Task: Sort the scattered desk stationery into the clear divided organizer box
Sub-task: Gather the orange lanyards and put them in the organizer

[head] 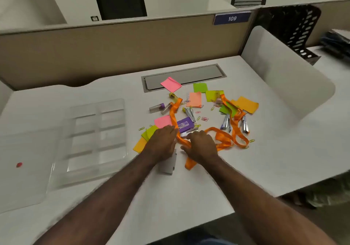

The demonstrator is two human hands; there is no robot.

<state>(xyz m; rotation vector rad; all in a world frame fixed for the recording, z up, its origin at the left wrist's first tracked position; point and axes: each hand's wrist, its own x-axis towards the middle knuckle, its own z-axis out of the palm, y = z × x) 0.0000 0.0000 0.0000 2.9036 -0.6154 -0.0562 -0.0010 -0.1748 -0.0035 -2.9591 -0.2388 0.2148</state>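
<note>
Both hands laid on orange lanyard [181, 140] | left hand [164, 140] flat, right hand [200, 146] curled, grip unclear | organizer box [94, 136] placed left, nearer left hand

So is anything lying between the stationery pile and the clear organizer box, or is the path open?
Nothing visible blocks it. The organizer box sits left of the pile with bare desk between. Within the pile, the orange lanyard drapes over the purple stapler beside both hands, so items may snag.
</note>
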